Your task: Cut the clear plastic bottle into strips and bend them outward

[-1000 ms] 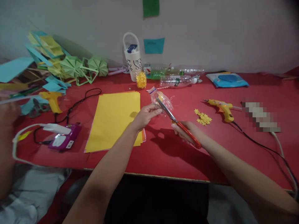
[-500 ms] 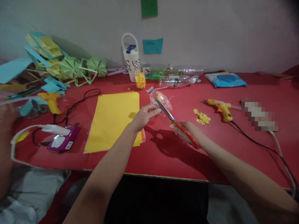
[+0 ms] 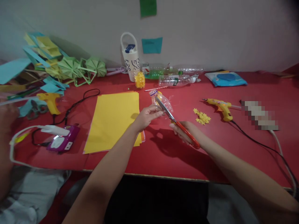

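Note:
My left hand (image 3: 147, 117) pinches the edge of a clear plastic bottle top (image 3: 167, 103), whose neck points away and to the left. Something yellow shows through the plastic; I cannot make out whether it lies inside or behind. In my right hand (image 3: 190, 130) are scissors (image 3: 172, 117) with red handles. Their blades lie against the near side of the bottle top, close to my left fingertips. To the right is a small heap of yellow star cutouts (image 3: 202, 118). A stack of coloured paper (image 3: 112, 124), yellow on top, lies beside my left forearm.
A yellow glue gun (image 3: 220, 107) trails its cord at the right. Another glue gun (image 3: 50, 101) and a purple power adapter (image 3: 63, 140) are at the left, near another person's hand (image 3: 9, 113). Plastic bottles (image 3: 174, 81), a white tumbler (image 3: 132, 62) and a wipes pack (image 3: 225, 79) line the wall.
The bottle top has tilted slightly, its neck turning right and a little down. My left hand has shifted slightly right; the scissors stay in nearly the same place.

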A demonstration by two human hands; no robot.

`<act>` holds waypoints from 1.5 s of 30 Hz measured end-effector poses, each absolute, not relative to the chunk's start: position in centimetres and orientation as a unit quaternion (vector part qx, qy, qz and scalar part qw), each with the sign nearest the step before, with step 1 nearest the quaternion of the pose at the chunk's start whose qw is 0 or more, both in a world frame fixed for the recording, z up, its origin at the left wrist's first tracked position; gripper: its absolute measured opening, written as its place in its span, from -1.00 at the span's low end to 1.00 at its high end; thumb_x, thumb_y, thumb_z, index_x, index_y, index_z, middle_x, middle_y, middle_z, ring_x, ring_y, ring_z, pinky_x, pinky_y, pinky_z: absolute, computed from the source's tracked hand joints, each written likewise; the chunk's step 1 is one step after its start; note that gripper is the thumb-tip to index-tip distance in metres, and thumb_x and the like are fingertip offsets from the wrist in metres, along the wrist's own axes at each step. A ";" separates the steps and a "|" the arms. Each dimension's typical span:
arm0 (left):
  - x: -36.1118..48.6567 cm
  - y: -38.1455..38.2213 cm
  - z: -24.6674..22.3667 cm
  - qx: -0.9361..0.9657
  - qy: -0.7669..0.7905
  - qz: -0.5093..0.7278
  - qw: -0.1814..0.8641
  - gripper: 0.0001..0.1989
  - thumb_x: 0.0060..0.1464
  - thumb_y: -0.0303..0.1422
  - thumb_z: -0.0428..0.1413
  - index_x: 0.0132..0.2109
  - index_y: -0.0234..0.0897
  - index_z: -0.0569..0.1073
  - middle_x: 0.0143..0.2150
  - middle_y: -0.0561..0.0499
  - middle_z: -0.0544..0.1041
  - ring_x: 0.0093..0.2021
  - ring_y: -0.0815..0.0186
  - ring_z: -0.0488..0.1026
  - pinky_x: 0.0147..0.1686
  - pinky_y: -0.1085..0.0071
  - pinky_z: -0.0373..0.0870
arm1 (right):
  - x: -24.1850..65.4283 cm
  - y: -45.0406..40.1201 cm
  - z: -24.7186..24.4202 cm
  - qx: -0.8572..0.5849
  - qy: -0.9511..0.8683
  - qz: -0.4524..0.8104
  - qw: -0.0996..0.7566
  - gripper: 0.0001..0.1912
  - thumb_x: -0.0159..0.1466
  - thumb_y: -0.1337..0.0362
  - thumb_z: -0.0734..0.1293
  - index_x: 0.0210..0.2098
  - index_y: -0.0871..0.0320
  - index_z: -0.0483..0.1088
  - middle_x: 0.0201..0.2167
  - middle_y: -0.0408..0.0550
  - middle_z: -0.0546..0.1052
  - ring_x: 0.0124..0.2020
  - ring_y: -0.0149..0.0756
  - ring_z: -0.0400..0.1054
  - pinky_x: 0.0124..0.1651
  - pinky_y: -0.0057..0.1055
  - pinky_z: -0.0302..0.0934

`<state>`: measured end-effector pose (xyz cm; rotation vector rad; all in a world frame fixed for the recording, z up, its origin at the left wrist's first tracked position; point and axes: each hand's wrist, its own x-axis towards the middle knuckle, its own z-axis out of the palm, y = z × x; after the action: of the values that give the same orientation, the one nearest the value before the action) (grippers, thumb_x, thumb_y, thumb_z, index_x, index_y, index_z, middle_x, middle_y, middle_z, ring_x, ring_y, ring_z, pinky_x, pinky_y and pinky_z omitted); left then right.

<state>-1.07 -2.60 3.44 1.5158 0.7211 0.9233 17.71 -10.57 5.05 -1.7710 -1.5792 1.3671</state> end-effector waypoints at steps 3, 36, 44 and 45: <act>-1.1 -2.6 3.5 0.649 0.310 0.394 0.572 -0.87 0.02 -0.27 0.18 -0.36 -0.24 0.53 -0.23 -0.01 0.49 -0.16 0.30 0.42 0.03 0.23 0.29 | 17.7 -10.5 4.9 -0.644 -0.555 0.488 0.199 -0.42 0.10 -0.30 0.26 -0.62 0.08 0.15 -0.84 -0.31 0.16 -0.83 -0.51 0.06 -0.72 -0.49 -0.01; -1.6 -1.5 3.4 0.500 0.331 0.528 0.601 -0.82 -0.08 -0.25 0.25 -0.35 -0.23 0.47 -0.34 0.07 0.51 -0.24 0.37 0.43 0.01 0.31 0.29 | 18.3 -10.2 5.1 -0.616 -0.601 0.472 0.191 -0.43 0.10 -0.30 0.24 -0.53 0.12 0.23 -0.70 -0.24 0.27 -0.76 -0.49 0.13 -0.65 -0.47 0.05; -2.3 -0.8 3.5 0.471 0.363 0.571 0.566 -0.84 -0.07 -0.26 0.24 -0.36 -0.23 0.47 -0.35 0.09 0.49 -0.24 0.39 0.41 0.02 0.33 0.27 | 18.5 -10.1 5.1 -0.637 -0.643 0.397 0.151 -0.41 0.11 -0.33 0.18 -0.55 0.11 0.24 -0.66 -0.18 0.31 -0.68 -0.44 0.12 -0.58 -0.43 0.01; -2.3 -0.8 3.5 0.471 0.363 0.571 0.566 -0.84 -0.07 -0.26 0.24 -0.37 -0.23 0.47 -0.35 0.09 0.49 -0.25 0.39 0.40 0.02 0.33 0.28 | 18.5 -10.1 5.1 -0.636 -0.647 0.395 0.148 -0.40 0.12 -0.33 0.17 -0.55 0.11 0.23 -0.66 -0.18 0.31 -0.67 -0.43 0.12 -0.58 -0.44 0.00</act>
<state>-2.29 -0.79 3.47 1.1066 0.8538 1.3437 18.52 -10.14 5.10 -1.8284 -1.8593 1.1350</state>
